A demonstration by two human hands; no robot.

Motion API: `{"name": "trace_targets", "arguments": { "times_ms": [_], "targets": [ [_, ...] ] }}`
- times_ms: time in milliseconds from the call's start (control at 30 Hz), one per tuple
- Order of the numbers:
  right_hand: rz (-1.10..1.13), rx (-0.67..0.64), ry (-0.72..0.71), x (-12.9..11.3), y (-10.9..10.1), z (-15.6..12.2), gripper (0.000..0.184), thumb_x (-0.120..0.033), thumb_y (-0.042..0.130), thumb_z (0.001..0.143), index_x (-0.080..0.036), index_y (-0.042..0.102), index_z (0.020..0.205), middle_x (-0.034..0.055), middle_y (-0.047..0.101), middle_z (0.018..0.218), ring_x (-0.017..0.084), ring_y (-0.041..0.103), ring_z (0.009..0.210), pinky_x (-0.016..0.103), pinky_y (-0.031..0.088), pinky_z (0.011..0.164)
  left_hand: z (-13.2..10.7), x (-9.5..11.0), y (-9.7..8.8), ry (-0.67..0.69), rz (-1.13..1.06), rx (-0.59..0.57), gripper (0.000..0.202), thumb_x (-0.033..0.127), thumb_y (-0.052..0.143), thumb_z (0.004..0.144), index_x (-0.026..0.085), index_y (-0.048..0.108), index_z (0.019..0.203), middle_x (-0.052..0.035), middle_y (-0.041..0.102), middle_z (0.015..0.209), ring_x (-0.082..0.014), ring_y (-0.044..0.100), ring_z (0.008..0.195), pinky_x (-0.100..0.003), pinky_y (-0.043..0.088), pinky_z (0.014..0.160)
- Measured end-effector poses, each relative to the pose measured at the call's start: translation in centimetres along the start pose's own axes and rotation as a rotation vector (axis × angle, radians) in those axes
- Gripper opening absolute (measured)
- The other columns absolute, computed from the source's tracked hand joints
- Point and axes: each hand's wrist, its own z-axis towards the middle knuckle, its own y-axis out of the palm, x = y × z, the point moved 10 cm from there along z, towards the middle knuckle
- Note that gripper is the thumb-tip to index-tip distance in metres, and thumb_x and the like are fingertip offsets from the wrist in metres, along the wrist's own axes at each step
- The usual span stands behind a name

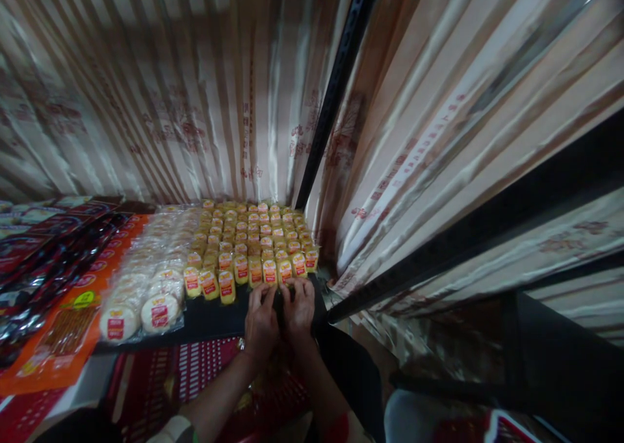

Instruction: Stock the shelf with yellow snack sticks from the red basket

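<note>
Small yellow snack packets (227, 287) with red-and-white labels stand in close rows on a dark shelf (205, 323). At the front edge of these rows, my left hand (262, 319) is closed, its fingertips bent against the lower part of a packet (270, 272). Close beside it, my right hand (298, 306) is also closed, with curled fingertips at the neighbouring packet (285, 271). The backs of both hands partly hide what lies between the fingers and the shelf edge.
Clear bags of round white cakes (159, 312) lie left of the packets. Further left are orange packs (73, 326) and dark shiny packs (43, 271). A red perforated basket (205, 365) sits below my arms. Behind hang printed curtains (219, 105); a black post (336, 86) rises at the corner.
</note>
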Motion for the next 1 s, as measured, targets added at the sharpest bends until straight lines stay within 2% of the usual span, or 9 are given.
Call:
{"name": "trace_targets", "arguments": {
  "times_ms": [100, 200, 400, 567, 800, 1000],
  "targets": [
    [0.024, -0.012, 0.036, 0.4, 0.1, -0.1, 0.028, -0.043, 0.043, 0.09, -0.021, 0.06, 0.086, 0.0059, 0.054, 0.089, 0.019, 0.054, 0.084, 0.034, 0.046, 0.078, 0.0, 0.4, 0.5, 0.031, -0.001, -0.05, 0.048, 0.006, 0.037, 0.079, 0.016, 0.058, 0.121, -0.0111, 0.055, 0.113, -0.0192, 0.051, 0.106, -0.034, 0.047, 0.094],
    [0.038, -0.032, 0.077, 0.9, 0.4, -0.1, 0.031, -0.044, 0.041, 0.09, -0.02, 0.06, 0.087, 0.006, 0.056, 0.089, 0.017, 0.057, 0.077, 0.031, 0.047, 0.07, 0.3, 0.4, 1.0, 0.014, 0.031, -0.096, 0.047, 0.007, 0.036, 0.081, 0.017, 0.058, 0.122, -0.011, 0.056, 0.109, -0.0189, 0.051, 0.101, -0.031, 0.049, 0.088],
    [0.075, -0.079, 0.09, 1.1, 0.9, 0.1, 0.031, -0.043, 0.039, 0.09, -0.02, 0.058, 0.083, 0.0032, 0.059, 0.076, 0.016, 0.056, 0.067, 0.028, 0.045, 0.063, 0.9, 0.6, 1.8, -0.004, 0.125, -0.186, 0.048, 0.01, 0.04, 0.083, 0.024, 0.056, 0.125, -0.0071, 0.055, 0.098, -0.0172, 0.051, 0.094, -0.027, 0.05, 0.08],
    [0.101, -0.089, 0.042, 0.3, 0.7, 0.2, 0.03, -0.04, 0.038, 0.092, -0.02, 0.059, 0.085, 0.004, 0.06, 0.08, 0.017, 0.057, 0.074, 0.029, 0.046, 0.068, 1.2, 0.6, 2.0, -0.016, 0.197, -0.201, 0.047, 0.011, 0.039, 0.084, 0.022, 0.053, 0.128, -0.008, 0.054, 0.096, -0.0184, 0.05, 0.091, -0.027, 0.049, 0.076],
    [-0.054, 0.097, 0.091, 1.3, -2.5, -0.3, 0.025, -0.035, 0.041, 0.09, -0.019, 0.059, 0.093, 0.0093, 0.058, 0.097, 0.021, 0.054, 0.094, 0.037, 0.045, 0.085, 1.0, 1.0, 2.1, 0.052, 0.234, -0.184, 0.053, 0.005, 0.041, 0.08, 0.018, 0.051, 0.13, -0.0083, 0.053, 0.097, -0.0187, 0.05, 0.093, -0.028, 0.048, 0.08],
    [-0.057, 0.054, 0.074, 1.4, -2.0, -1.1, 0.024, -0.027, 0.04, 0.089, -0.018, 0.06, 0.098, 0.011, 0.057, 0.107, 0.021, 0.055, 0.102, 0.039, 0.046, 0.09, 0.9, 1.2, 1.9, 0.094, 0.229, -0.152, 0.056, 0.003, 0.041, 0.078, 0.019, 0.05, 0.13, -0.0075, 0.052, 0.094, -0.0182, 0.05, 0.091, -0.027, 0.049, 0.078]
  ]
}}
